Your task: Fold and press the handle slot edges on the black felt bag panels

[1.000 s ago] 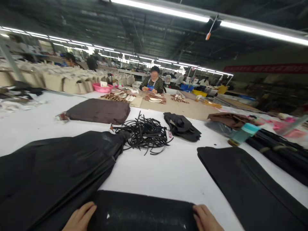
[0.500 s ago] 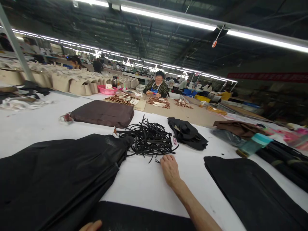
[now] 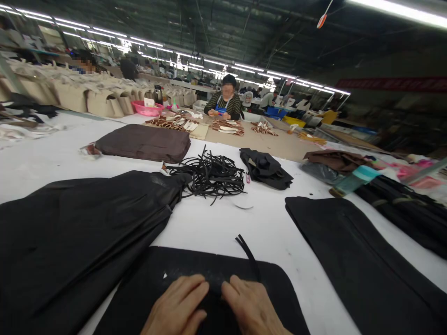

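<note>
Both palms-down over blk panel [image 3: 209,263]: R hand [image 3: 252,304] gripping strip [image 3: 248,251], L hand [image 3: 179,304] curled, grip unclear.

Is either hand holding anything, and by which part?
The right grip seems to hold a black strip near its hidden lower end. The left grip is over the black panel; any hold is unclear.

"Where's the light from?"

"Overhead tubes [image 3: 398,12], glaring white under a dark ceiling [image 3: 174,23]."

"And the tabletop [image 3: 209,228]?"

"Bright, fairly evenly lit, while the far right wall [image 3: 401,104] sinks into gloom."

"Sharp?"

"Softish; distant background blurred, outer edges stretched and slanted."
</note>
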